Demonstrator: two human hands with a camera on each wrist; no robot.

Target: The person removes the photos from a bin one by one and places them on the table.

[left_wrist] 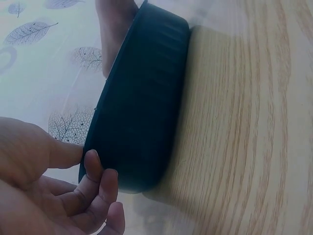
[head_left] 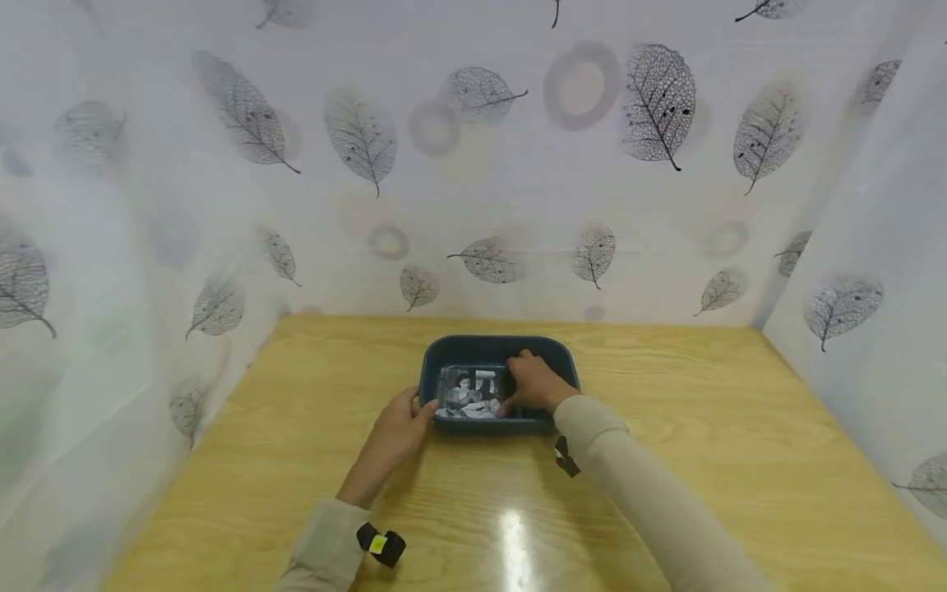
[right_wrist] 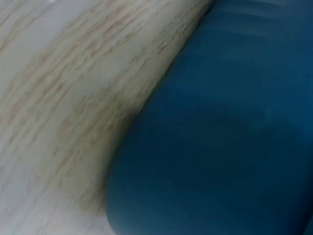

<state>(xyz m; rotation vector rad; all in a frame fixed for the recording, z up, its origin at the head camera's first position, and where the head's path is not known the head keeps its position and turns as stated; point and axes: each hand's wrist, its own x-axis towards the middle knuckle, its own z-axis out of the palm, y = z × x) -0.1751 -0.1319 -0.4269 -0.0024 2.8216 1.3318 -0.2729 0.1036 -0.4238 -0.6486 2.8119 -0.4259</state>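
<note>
A dark blue rectangular tray sits on the table. Inside it, toward the left, lies a black-and-white photo print showing figures. My left hand pinches the tray's left front corner, thumb over the rim and curled fingers against the outer wall, as the left wrist view shows up close. Reaching over the tray's right side, my right hand holds the photo's right end, thumb at the near edge and fingers at the far edge. In the right wrist view only the tray's outer wall and the table show; the hand is hidden there.
The light wooden tabletop extends around the tray. Behind it and at both sides hang pale sheets printed with leaves. Each wrist wears a black strapped device, such as the left one.
</note>
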